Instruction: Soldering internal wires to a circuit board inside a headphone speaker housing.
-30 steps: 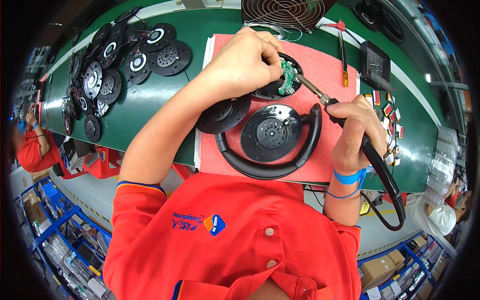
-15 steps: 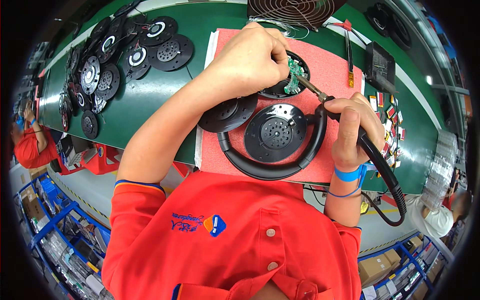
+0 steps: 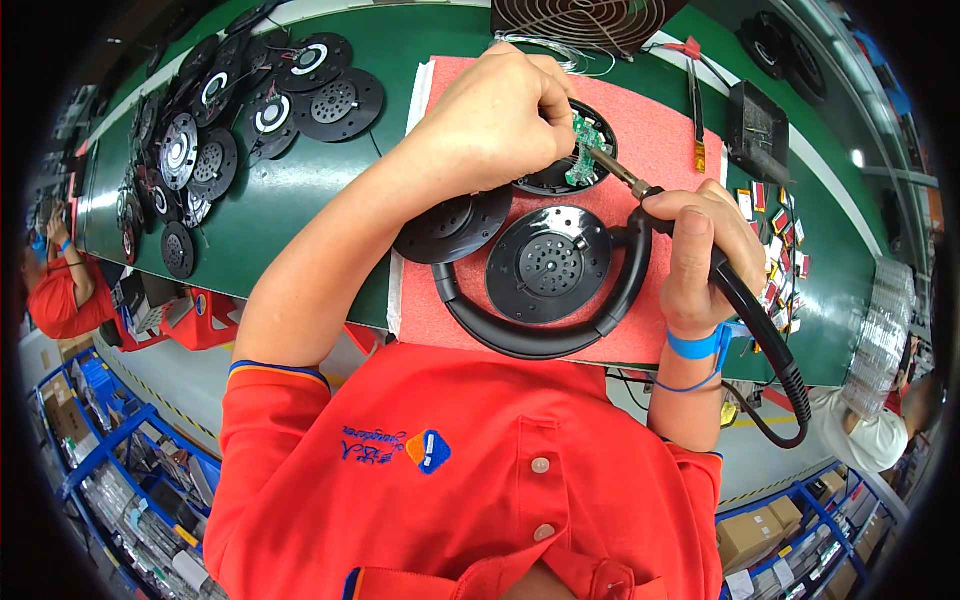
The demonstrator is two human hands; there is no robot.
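My right hand [image 3: 708, 255] is wrapped round a soldering iron [image 3: 738, 290], its metal tip reaching a green circuit board [image 3: 583, 165]. The board sits inside a round black headphone cup [image 3: 548, 183] at the far side of a pink foam mat. Over that cup's left part, my left hand [image 3: 515, 120] is closed in a pinch; what lies between its fingertips is hidden. Nearer to me are a round black speaker plate [image 3: 550, 265] with a perforated centre and a second black disc [image 3: 455, 225] partly under my left wrist. A black headband [image 3: 535, 343] curves round the near side.
The pink foam mat [image 3: 425, 310] covers part of the green table [image 3: 310, 215]. Several black speaker discs [image 3: 215, 160] are heaped at the left. Small red and white battery packs [image 3: 785, 250], a black tray [image 3: 757, 130] and tweezers [image 3: 696, 110] lie at the right. A fan grille [image 3: 580, 22] stands behind.
My right hand and the soldering iron have shifted very slightly left. My left hand keeps its pinch over the cup, and the iron's tip stays at the board.
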